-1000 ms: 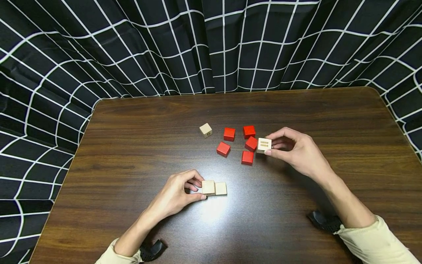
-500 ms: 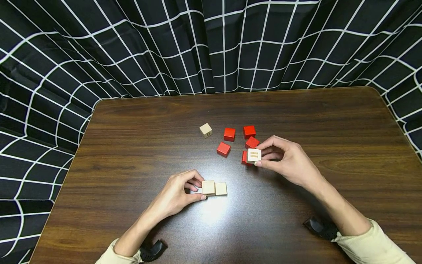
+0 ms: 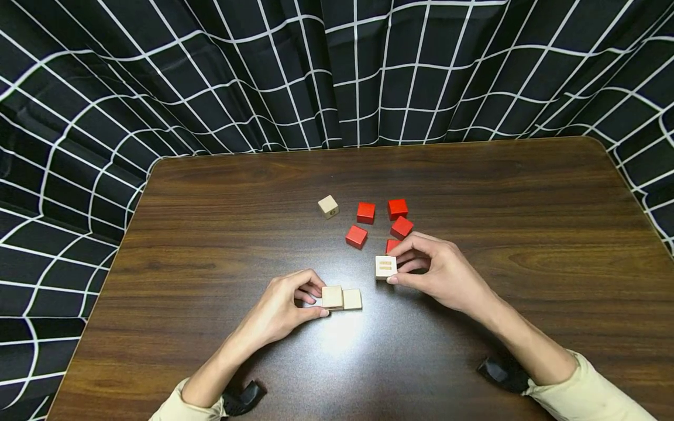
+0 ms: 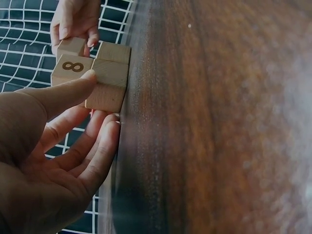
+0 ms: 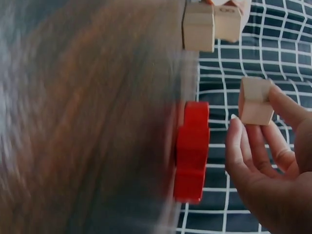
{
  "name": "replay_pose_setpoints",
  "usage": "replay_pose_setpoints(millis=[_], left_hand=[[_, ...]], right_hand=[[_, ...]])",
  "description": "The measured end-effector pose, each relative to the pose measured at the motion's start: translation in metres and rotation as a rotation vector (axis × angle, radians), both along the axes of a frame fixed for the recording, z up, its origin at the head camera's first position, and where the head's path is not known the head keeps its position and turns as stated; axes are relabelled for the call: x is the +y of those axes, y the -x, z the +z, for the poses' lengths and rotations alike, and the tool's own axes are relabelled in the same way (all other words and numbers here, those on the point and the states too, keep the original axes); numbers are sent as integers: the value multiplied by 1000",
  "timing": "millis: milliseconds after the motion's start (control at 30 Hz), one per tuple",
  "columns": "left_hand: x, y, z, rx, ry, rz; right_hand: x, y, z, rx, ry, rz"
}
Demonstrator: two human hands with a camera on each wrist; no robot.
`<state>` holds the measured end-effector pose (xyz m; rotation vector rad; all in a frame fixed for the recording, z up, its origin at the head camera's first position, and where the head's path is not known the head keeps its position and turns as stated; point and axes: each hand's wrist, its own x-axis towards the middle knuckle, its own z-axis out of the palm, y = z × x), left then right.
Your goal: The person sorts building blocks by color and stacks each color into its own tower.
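My left hand (image 3: 286,304) pinches a pale wooden cube (image 3: 332,297) between thumb and fingers; the left wrist view shows a figure 8 on its side (image 4: 72,67). That cube sits on top of a low row of wooden cubes, whose right end cube (image 3: 352,299) shows in the head view. My right hand (image 3: 444,272) grips another wooden cube (image 3: 386,267) with two bars marked on its top. In the right wrist view this cube (image 5: 256,101) is up off the table, to the right of the row and apart from it.
Several red cubes (image 3: 356,237) lie scattered beyond the hands; the nearest (image 3: 392,245) is partly behind my right fingers. A loose wooden cube (image 3: 329,207) marked on its side lies at the far left of them. A black gridded curtain (image 3: 237,76) hangs behind the brown table (image 3: 210,234).
My right hand has carried the barred cube left and toward me, past the red cubes and closer to the wooden row. My left hand has stayed in place.
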<state>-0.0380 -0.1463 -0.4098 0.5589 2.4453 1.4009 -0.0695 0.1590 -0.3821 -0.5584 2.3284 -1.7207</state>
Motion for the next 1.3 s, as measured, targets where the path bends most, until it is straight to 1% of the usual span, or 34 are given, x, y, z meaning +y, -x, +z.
replay_pose_setpoints(millis=[133, 333, 567, 700, 933, 1300], left_hand=[[-1, -1, -1, -5, -3, 4], [1, -2, -2, -15, -10, 1], [0, -1, -3, -13, -10, 3], [0, 0, -3, -14, -9, 2], [0, 0, -2, -5, -16, -3], [0, 1, -1, -4, -18, -7]], right_hand=[[-6, -4, -1, -8, -13, 8], [-14, -9, -4, 11, -44, 21], [-26, -11, -4, -14, -64, 50], [-30, -12, -5, -11, -77, 64], [-35, -13, -6, 32, -114, 108], [-43, -13, -10, 89, -164, 139]])
